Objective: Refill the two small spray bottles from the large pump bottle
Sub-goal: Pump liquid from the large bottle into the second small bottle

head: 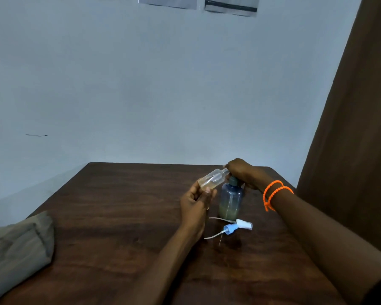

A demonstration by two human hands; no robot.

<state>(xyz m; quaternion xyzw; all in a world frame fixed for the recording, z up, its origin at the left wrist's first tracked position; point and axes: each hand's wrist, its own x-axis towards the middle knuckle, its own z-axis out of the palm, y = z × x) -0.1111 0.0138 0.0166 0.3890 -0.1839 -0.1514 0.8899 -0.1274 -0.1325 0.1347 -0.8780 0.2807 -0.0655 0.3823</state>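
Dark wood-grain table (119, 216) pushed up against a pale blue-grey wall is where the refill is going on, and the large pump bottle (231, 200) stands upright on it near the far right side, bluish and translucent, with only a low band of yellowish liquid at the bottom. One small spray bottle (212, 178), clear and uncapped, is held tilted with its open neck brought up against the pump's nozzle; a little liquid seems to lie along its lower side. The left hand (196, 201) pinches that bottle by its base between thumb and fingers, while the right hand (240, 172) is curled down over the pump head, closed on it as if to press. To do this step well, I would keep the neck snug under the spout before each stroke, press slowly and fully, and tip the small bottle no flatter than it is, since liquid could run back out of the mouth. The big bottle may rock under the push, so a straight downward press looks safest. Two removed spray tops, one white (243, 223) and one blue (229, 228), lie with their dip tubes just in front of the pump bottle. I cannot see the second small bottle. A folded greyish cloth (18, 249) sits at the left edge.
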